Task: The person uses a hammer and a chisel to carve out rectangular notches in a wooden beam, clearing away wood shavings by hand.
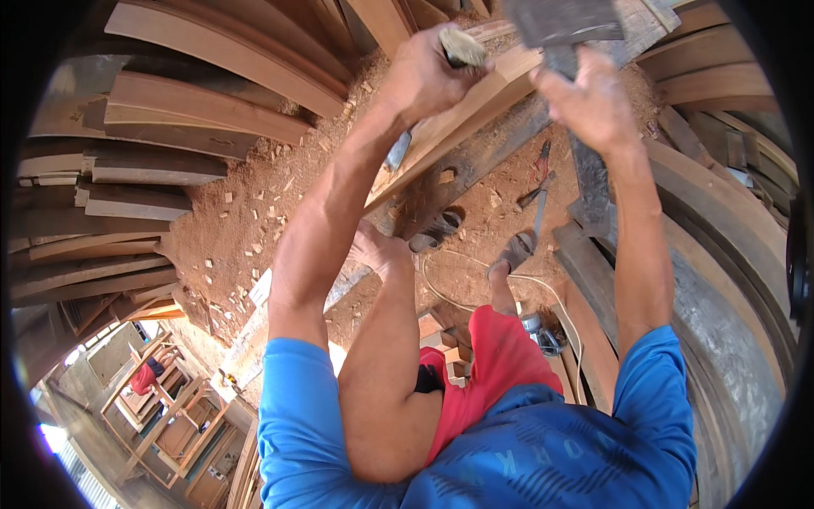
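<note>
My left hand (430, 78) is closed round the handle of a chisel (398, 151); its pale, worn butt shows above the fist and its metal blade below. The blade points down at a long wooden beam (475, 119), but I cannot tell whether the tip touches it. My right hand (591, 103) grips a mallet (564, 21) by its handle. Its broad dark head is raised near the top edge, slightly blurred, to the right of the chisel. My bare left foot (379, 246) rests against the near end of the beam.
Red-handled pliers (543, 158) and another metal tool (536, 192) lie beyond my sandalled right foot (513, 252). Wood chips and sawdust (254, 208) cover the ground. Stacked planks (212, 102) stand at left and right. A pale cord (483, 261) curves near my legs. Someone in red (146, 377) is far off.
</note>
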`<state>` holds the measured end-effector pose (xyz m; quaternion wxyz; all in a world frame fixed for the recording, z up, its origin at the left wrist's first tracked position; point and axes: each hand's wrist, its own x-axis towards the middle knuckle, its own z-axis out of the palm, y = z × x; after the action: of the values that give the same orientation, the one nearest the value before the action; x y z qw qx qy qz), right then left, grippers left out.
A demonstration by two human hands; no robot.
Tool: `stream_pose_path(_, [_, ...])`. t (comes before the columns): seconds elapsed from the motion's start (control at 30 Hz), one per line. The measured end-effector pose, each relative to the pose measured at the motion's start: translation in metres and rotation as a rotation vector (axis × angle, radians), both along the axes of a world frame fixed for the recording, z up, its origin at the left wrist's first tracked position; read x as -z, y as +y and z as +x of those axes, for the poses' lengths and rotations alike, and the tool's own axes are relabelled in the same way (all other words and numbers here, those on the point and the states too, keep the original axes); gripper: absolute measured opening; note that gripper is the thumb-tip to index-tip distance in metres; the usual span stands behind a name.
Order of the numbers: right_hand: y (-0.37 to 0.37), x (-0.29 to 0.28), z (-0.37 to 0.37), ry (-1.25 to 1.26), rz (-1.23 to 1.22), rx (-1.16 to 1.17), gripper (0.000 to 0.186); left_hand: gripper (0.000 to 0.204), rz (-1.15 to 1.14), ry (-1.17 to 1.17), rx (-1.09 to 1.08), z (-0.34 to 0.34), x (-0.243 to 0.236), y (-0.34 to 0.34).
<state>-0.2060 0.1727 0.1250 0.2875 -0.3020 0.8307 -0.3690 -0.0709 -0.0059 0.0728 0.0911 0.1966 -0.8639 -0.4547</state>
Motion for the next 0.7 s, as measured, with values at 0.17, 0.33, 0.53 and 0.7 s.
stream_pose_path(0.17, [0.018,-0.007,-0.029,-0.059,-0.38,0.029,0.011,0.032,0.042,0.085,-0.032,-0.004,-0.009,-0.003])
stream_pose_path(0.33, [0.018,-0.02,-0.05,0.01,-0.493,0.086,0.015,0.034,0.078,0.134,0.0,0.0,-0.002,-0.003])
stream_pose_path(0.53, [-0.004,0.017,-0.008,0.684,-0.126,-0.243,0.029,0.031,0.168,0.286,0.085,0.005,-0.006,0.008])
stream_pose_path(0.7, [-0.005,-0.025,-0.022,0.14,-0.382,-0.075,0.025,0.03,0.037,0.119,0.063,0.004,-0.003,0.001])
